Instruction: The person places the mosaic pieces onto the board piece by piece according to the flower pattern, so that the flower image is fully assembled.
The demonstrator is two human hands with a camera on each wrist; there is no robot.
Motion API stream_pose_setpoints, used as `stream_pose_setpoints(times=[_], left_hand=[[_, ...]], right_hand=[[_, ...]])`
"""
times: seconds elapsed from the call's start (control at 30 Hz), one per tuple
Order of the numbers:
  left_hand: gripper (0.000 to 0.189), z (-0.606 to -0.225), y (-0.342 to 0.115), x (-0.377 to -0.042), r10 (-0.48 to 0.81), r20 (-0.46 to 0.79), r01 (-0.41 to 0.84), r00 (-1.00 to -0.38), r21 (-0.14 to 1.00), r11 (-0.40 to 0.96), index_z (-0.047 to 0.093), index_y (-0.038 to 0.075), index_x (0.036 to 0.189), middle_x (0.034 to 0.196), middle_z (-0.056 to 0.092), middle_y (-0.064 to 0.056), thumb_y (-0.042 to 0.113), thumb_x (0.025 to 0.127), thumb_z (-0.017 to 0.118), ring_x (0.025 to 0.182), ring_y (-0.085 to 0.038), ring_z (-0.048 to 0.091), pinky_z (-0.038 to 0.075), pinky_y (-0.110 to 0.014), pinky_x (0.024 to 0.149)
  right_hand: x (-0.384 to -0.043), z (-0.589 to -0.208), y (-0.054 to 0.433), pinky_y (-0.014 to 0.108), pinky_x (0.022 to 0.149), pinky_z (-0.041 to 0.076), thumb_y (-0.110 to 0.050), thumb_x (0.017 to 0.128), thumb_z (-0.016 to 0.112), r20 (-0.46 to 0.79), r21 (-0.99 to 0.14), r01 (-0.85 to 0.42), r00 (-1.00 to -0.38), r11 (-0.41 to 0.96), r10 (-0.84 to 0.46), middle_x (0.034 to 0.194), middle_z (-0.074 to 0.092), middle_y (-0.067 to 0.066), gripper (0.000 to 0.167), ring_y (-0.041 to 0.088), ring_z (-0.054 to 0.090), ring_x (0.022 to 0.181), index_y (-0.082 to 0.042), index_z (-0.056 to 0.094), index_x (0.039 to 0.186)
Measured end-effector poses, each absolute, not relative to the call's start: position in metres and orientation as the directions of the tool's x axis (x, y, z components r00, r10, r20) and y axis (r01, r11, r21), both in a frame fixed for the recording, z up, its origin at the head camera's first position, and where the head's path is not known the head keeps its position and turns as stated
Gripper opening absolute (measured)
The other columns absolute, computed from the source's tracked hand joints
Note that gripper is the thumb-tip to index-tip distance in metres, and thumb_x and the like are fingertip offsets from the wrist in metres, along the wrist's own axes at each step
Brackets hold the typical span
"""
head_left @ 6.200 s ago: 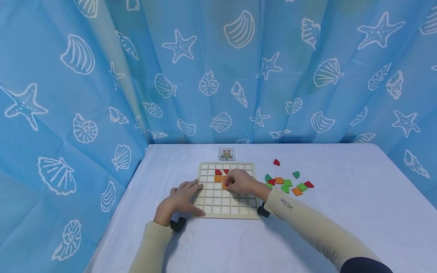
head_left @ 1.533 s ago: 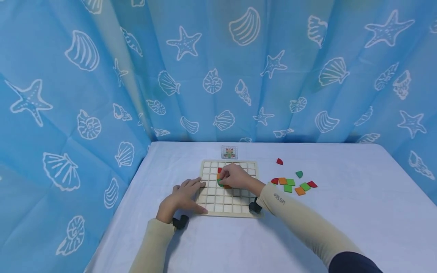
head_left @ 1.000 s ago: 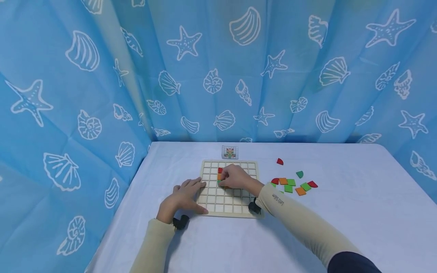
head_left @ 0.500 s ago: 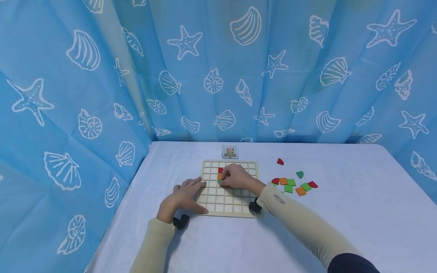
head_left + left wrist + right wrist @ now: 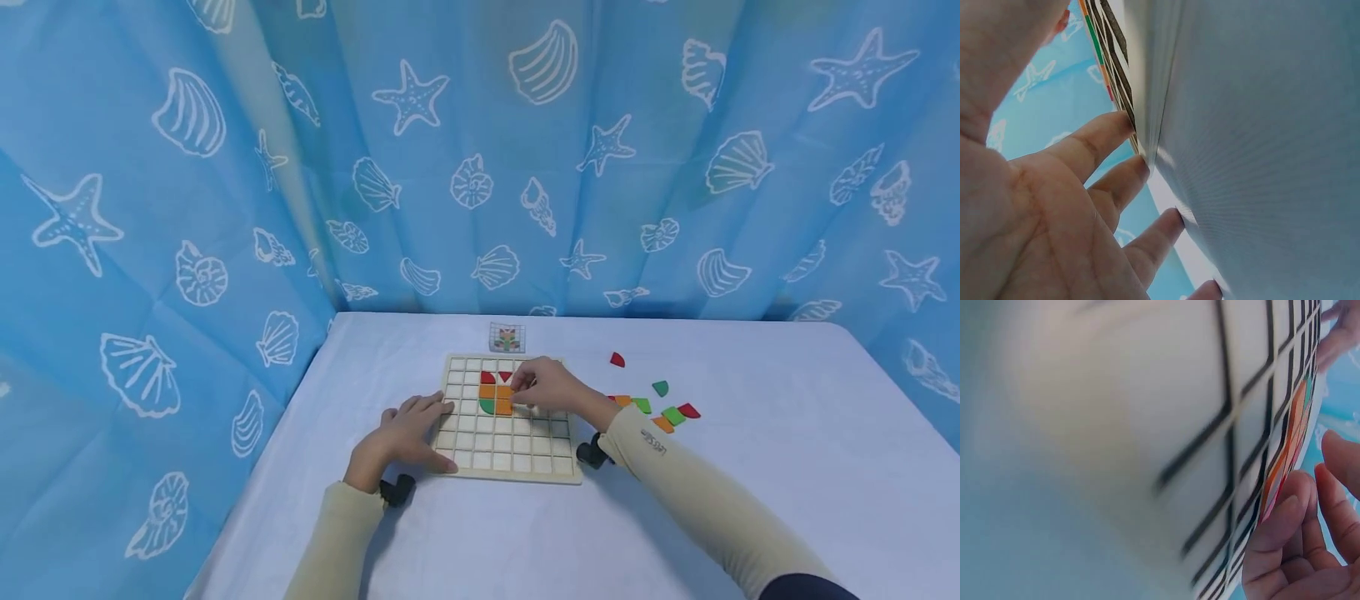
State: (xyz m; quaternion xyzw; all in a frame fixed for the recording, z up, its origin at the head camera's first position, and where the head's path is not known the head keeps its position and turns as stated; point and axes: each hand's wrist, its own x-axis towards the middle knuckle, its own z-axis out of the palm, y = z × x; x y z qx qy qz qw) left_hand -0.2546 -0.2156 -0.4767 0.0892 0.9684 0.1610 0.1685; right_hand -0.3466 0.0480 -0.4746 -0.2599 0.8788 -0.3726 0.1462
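In the head view, my left hand [image 5: 405, 433] lies spread at the left edge of the pale gridded board [image 5: 517, 467]; in the left wrist view its fingertips [image 5: 1125, 122] touch the board's side and the cloth. Over the right part of the grid hovers my right hand [image 5: 551, 386], fingers loosely bent, no piece visible in it. Just left of it, several orange square tiles [image 5: 504, 407] sit in cells. A green quarter-round tile [image 5: 487, 407] fills the cell at their lower left. Above are a red quarter-round tile [image 5: 488, 377] and a red triangular tile [image 5: 506, 377].
A small pattern card [image 5: 507, 337] lies behind the board. Loose tiles are scattered to the right, among them a red one [image 5: 617, 359], a dark green one [image 5: 660, 388] and a light green one [image 5: 674, 415]; my right forearm partly covers others. A blue curtain [image 5: 450, 208] hangs behind the table.
My right hand has let go of the green quarter-round tile, now lying in its cell beside the lower orange tile, and has shifted right. The left hand stays put.
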Motion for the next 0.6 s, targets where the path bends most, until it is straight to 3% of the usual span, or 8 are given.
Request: stream_pose_setpoints(times=[0.27, 0.43, 0.6], left_hand=[[0.101, -0.477, -0.217, -0.253, 0.225, -0.291, 0.119, -0.93, 0.341, 0.932, 0.039, 0.022, 0.152, 0.163, 0.028, -0.002, 0.052, 0.068, 0.086, 0.149, -0.032, 0.024, 0.024, -0.065, 0.113], [0.1, -0.48, -0.215, -0.249, 0.236, -0.296, 0.125, -0.926, 0.35, 0.928, 0.04, 0.022, 0.152, 0.163, 0.028, -0.003, 0.053, 0.068, 0.086, 0.149, -0.033, 0.024, 0.024, -0.065, 0.114], [0.099, -0.477, -0.215, -0.252, 0.231, -0.285, 0.123, -0.93, 0.35, 0.929, 0.04, 0.021, 0.152, 0.163, 0.028, -0.003, 0.052, 0.069, 0.086, 0.149, -0.033, 0.024, 0.023, -0.066, 0.114]], right_hand=[[-0.351, -0.472, 0.081, 0.029, 0.071, 0.049, -0.02, 0.088, 0.074, -0.091, -0.688, -0.295, -0.872, 0.664, -0.482, 0.086, 0.067, 0.002, 0.012, 0.016, 0.057, 0.08, -0.009, 0.07, 0.092], [-0.35, -0.478, 0.098, 0.027, 0.066, 0.048, -0.021, 0.089, 0.074, -0.162, -0.687, -0.2, -0.895, 0.698, -0.416, 0.089, 0.066, 0.002, 0.011, 0.018, 0.055, 0.079, -0.011, 0.069, 0.092], [-0.354, -0.475, 0.108, 0.028, 0.064, 0.048, -0.022, 0.089, 0.073, -0.145, -0.681, -0.191, -0.911, 0.707, -0.386, 0.091, 0.067, 0.003, 0.011, 0.019, 0.056, 0.078, -0.012, 0.07, 0.093]])
